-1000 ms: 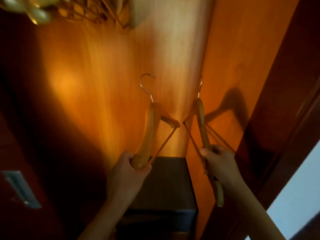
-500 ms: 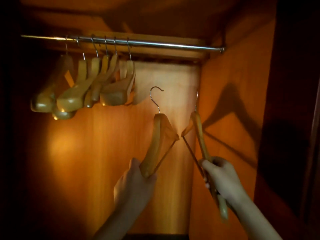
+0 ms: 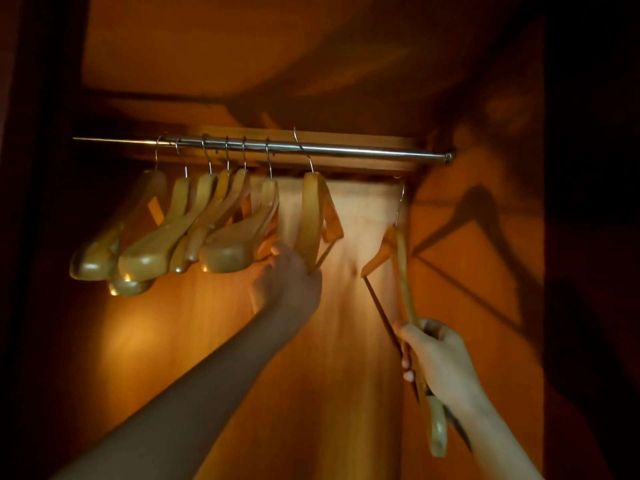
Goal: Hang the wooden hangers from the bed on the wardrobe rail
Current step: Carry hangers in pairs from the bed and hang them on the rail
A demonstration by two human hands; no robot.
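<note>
Silvery metal for the wardrobe rail (image 3: 346, 151), glinting pale along its length. Same silver-grey for the thin wire hooks (image 3: 269, 161) over it. Honey-yellow wood for the hung hangers (image 3: 166, 247), glossy, with bright highlights on the rounded ends. Slightly lighter golden yellow for the hanger (image 3: 313, 223) at the left hand (image 3: 287, 285). Amber-tan for the hanger (image 3: 405, 292) in the right hand (image 3: 440, 362), its lower bar dark brown. Warm orange with faint vertical grain for the back panel (image 3: 207, 341), washed to pale cream in the lit middle strip. Deeper burnt orange for the side panel (image 3: 485, 306), crossed by dark brown shadows. Near-black reddish brown at the frame edges (image 3: 588, 237).
</note>
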